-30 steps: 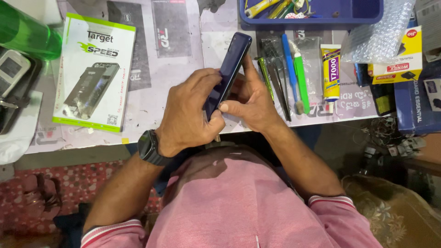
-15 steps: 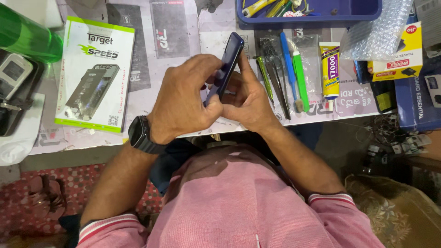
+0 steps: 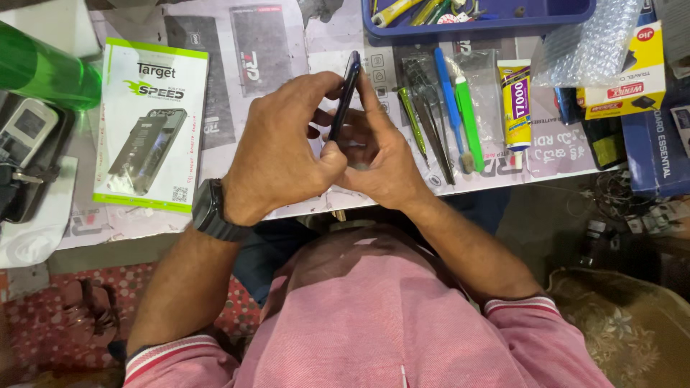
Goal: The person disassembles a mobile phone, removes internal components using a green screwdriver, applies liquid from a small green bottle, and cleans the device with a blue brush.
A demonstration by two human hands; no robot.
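A dark blue smartphone (image 3: 347,90) stands on its edge between both my hands, over the front of the white worktable (image 3: 215,151). My left hand (image 3: 280,151), with a black watch on its wrist, wraps the phone's left side, thumb low on the edge. On the phone's right side, my right hand (image 3: 377,154) presses against it with fingers along its face. Only the thin side of the phone shows.
A white and green flat box (image 3: 151,122) lies left of my hands. Tweezers, a blue tool (image 3: 445,93), a green brush (image 3: 468,118) and a glue tube (image 3: 515,100) lie to the right. A blue tray (image 3: 474,25) holds tools at the back. A green bottle (image 3: 47,72) lies far left.
The phone has turned from showing its tilted face to standing edge-on. Both hands have shifted closer around it, and my left hand now covers more of its lower part.
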